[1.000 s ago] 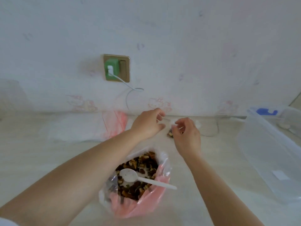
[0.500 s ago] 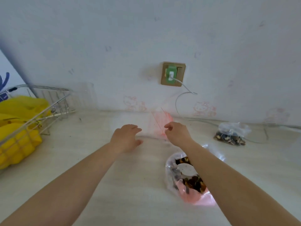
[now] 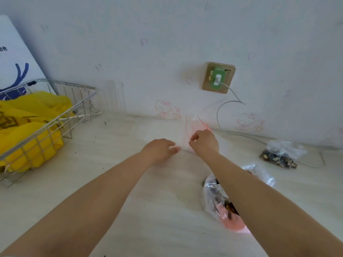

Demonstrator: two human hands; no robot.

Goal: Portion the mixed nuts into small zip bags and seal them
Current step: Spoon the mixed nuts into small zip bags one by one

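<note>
Two hands — left hand (image 3: 159,149) flat on empty zip bags (image 3: 167,132), right hand (image 3: 204,140) pinching one, one filled bag (image 3: 280,154)

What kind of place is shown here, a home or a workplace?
Probably a home counter, perhaps in a kitchen: a wire basket with yellow bags, cartoon cat stickers on the wall, and a wall socket.

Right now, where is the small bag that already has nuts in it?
The filled bag lies far right on the counter, near the wall, beyond the right hand.
</note>
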